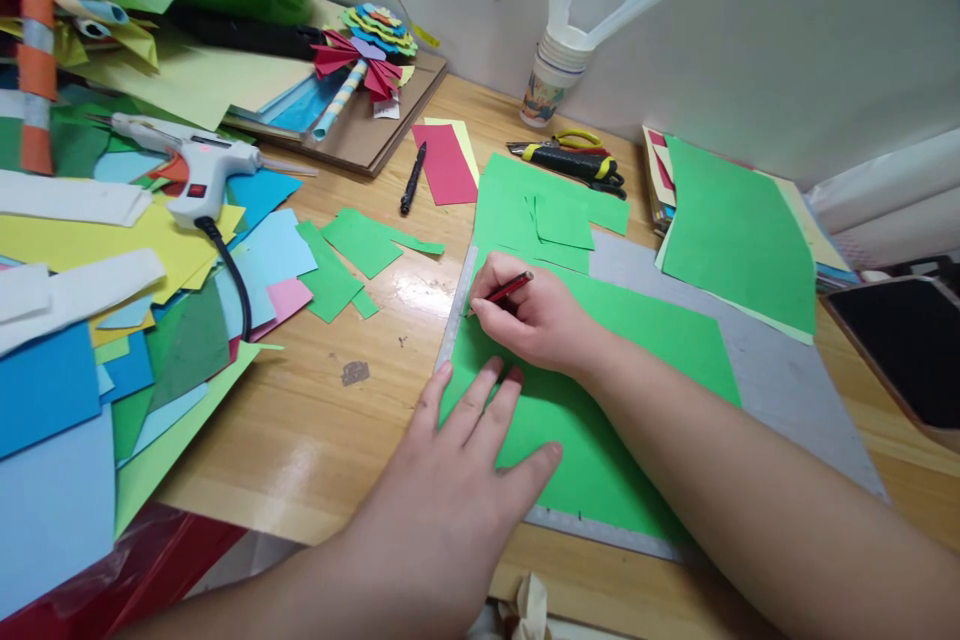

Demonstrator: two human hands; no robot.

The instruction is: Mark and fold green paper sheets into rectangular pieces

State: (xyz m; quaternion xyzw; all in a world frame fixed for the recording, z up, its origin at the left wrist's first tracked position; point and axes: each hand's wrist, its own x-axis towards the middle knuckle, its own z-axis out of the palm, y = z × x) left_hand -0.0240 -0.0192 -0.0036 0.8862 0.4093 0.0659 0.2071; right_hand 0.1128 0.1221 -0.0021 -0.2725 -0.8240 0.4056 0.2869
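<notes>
A large sheet of green paper (660, 350) lies on a grey cutting mat (795, 410) in front of me. My right hand (529, 315) is closed around a dark red pen (511, 287), its fist resting near the sheet's left edge. The pen's tip is mostly hidden by my fingers. With fingers spread, my left hand (469, 450) presses flat on the lower left of the same sheet. Short dark marks show along the sheet's bottom edge. Smaller green pieces (562, 220) lie just beyond my right hand.
Left, a glue gun (206, 165) sits among piled coloured paper scraps (52, 390). A black pen (413, 178) lies beside red paper (448, 163). Farther back are a cutter (570, 160) and paper cups (553, 80) holding white sticks. A paper stack (739, 210) and dark-screened device (904, 345) are right.
</notes>
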